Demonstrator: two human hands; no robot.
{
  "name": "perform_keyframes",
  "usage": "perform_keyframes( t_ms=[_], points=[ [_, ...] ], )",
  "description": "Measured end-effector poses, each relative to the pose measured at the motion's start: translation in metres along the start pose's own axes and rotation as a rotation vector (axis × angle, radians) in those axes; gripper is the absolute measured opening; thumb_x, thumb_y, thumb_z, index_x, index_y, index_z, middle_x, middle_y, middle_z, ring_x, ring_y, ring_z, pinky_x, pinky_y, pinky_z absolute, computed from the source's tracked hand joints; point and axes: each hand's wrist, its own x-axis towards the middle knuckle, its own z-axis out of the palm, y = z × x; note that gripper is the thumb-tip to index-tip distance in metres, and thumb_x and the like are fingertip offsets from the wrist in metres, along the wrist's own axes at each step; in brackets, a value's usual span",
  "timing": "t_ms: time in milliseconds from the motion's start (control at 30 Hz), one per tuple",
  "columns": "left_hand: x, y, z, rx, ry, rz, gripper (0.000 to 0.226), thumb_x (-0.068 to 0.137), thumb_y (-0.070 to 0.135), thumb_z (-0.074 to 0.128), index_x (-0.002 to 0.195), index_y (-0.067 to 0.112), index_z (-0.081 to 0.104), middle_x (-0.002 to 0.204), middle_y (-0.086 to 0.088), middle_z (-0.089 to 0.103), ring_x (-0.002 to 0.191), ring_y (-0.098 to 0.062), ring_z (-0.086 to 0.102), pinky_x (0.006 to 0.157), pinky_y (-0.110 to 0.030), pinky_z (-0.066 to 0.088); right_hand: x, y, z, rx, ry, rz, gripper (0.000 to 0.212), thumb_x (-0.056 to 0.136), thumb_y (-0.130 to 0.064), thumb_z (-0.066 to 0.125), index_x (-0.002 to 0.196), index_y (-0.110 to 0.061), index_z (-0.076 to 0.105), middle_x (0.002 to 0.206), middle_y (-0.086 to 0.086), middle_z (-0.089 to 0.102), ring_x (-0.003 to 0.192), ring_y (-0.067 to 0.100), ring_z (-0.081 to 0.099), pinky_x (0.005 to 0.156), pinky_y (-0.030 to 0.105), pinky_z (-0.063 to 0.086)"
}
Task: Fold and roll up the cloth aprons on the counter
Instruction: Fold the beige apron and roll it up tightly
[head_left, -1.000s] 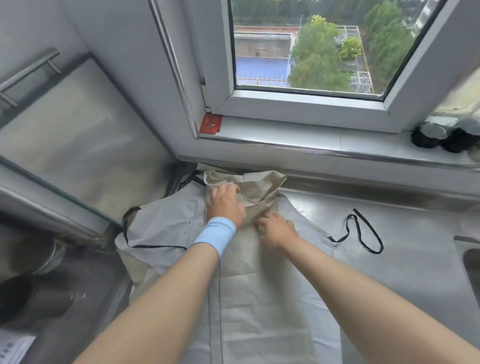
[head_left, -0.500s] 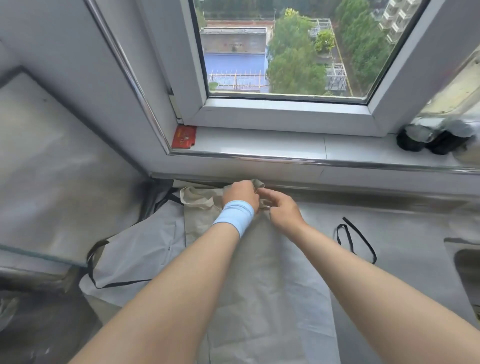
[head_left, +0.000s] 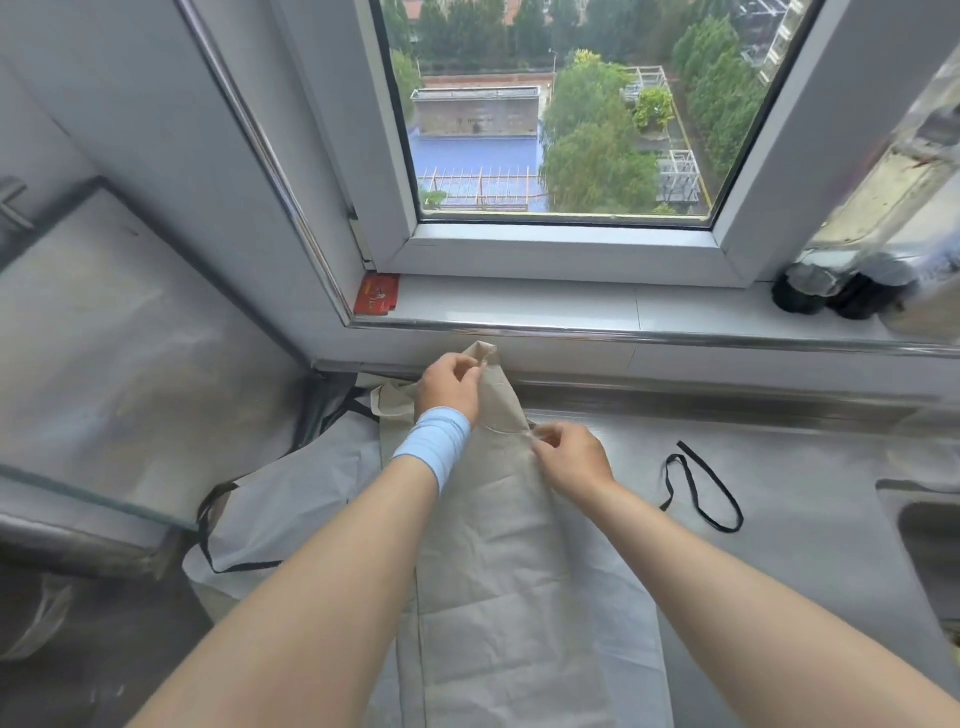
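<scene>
Two aprons lie stacked on the steel counter under the window sill. At the left a pale grey apron with black trim shows from beneath a beige apron. The left hand, with a blue wristband, pinches the beige apron's raised top end between thumb and curled fingers. The right hand pinches its right edge. A black strap loops farther right.

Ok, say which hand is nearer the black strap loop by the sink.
Right. The right hand is just left of the strap loop; the left hand grips the beige apron farther left.
</scene>
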Motion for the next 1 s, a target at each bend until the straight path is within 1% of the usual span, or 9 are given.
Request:
perform_keyframes(
  t_ms=[67,167,367,467,567,667,767,867,1000],
  points=[
    [-0.018,-0.011,0.001,0.149,0.068,0.157,0.023,0.087,0.017,0.064,0.11,0.015,0.064,0.114,-0.008,0.059,0.108,-0.026,0.054,0.096,-0.032,0.042,-0.01,0.003,-0.003,-0.203,0.114,-0.114,0.039,0.09,-0.026,0.061,0.129,-0.021,0.057,0.124,0.002,0.059,0.116,0.027,0.053,0.097,0.04,0.044],
    [-0.059,-0.042,0.003,0.369,-0.017,0.338,0.024,0.085,0.012,0.06,0.109,0.018,0.061,0.112,-0.007,0.054,0.108,-0.028,0.051,0.094,-0.038,0.042,-0.037,0.019,0.007,-0.43,0.196,-0.364,0.043,0.083,-0.01,0.061,0.124,-0.018,0.058,0.119,0.006,0.055,0.11,0.031,0.052,0.089,0.041,0.043],
    [-0.158,-0.135,-0.002,0.862,-0.449,0.332,0.057,0.094,0.043,0.047,0.147,0.032,0.029,0.159,0.001,0.017,0.146,-0.022,0.016,0.116,-0.035,0.018,-0.1,0.078,0.049,-0.755,-0.131,-0.592,0.058,0.081,-0.032,0.058,0.137,-0.017,0.052,0.146,0.017,0.046,0.131,0.038,0.048,0.097,0.048,0.046],
    [-0.192,-0.167,-0.013,0.982,-0.503,0.281,0.069,0.097,0.048,0.036,0.154,0.032,0.0,0.162,0.0,-0.012,0.149,-0.02,-0.009,0.12,-0.04,0.004,-0.123,0.093,0.056,-0.909,-0.294,-0.581,0.076,0.086,-0.053,0.027,0.156,-0.023,0.022,0.164,0.013,0.009,0.15,0.034,0.013,0.117,0.053,0.017],
    [-0.217,-0.172,-0.024,1.028,-0.453,0.248,0.071,0.097,0.047,0.039,0.154,0.029,0.0,0.162,-0.001,-0.013,0.149,-0.021,-0.01,0.12,-0.043,0.003,-0.14,0.095,0.053,-1.01,-0.289,-0.534,0.076,0.09,-0.056,0.016,0.157,-0.024,0.001,0.162,0.009,-0.012,0.151,0.032,-0.007,0.12,0.051,0.0],
    [-0.24,-0.166,-0.029,0.942,-0.339,0.288,0.063,0.092,0.032,0.051,0.149,0.027,0.025,0.16,-0.003,0.012,0.146,-0.025,0.012,0.116,-0.038,0.016,-0.156,0.089,0.05,-1.025,-0.16,-0.575,0.062,0.091,-0.038,0.045,0.148,-0.015,0.037,0.16,0.017,0.022,0.146,0.039,0.025,0.112,0.056,0.029],
    [-0.274,-0.163,-0.031,0.843,-0.297,0.415,0.041,0.086,0.028,0.054,0.126,0.029,0.048,0.136,0.004,0.04,0.128,-0.021,0.037,0.103,-0.031,0.029,-0.186,0.095,0.046,-1.019,-0.149,-0.772,0.04,0.073,-0.023,0.065,0.113,-0.017,0.062,0.131,0.015,0.057,0.113,0.037,0.059,0.08,0.043,0.051],
    [-0.308,-0.167,-0.029,0.855,-0.402,0.372,0.033,0.085,0.038,0.056,0.115,0.027,0.05,0.124,0.002,0.041,0.12,-0.022,0.039,0.098,-0.033,0.034,-0.221,0.105,0.04,-0.905,-0.28,-0.834,0.028,0.075,-0.027,0.062,0.102,-0.019,0.06,0.108,0.006,0.055,0.096,0.03,0.057,0.066,0.036,0.042],
    [-0.34,-0.181,-0.024,0.895,-0.472,0.298,0.069,0.071,0.055,0.061,0.13,0.028,0.038,0.136,0.001,0.031,0.129,-0.024,0.029,0.107,-0.04,0.032,-0.253,0.123,0.021,-0.969,-0.462,-0.837,0.062,0.069,-0.065,0.057,0.118,-0.028,0.05,0.12,0.002,0.045,0.108,0.024,0.046,0.086,0.038,0.045]
  ],
)
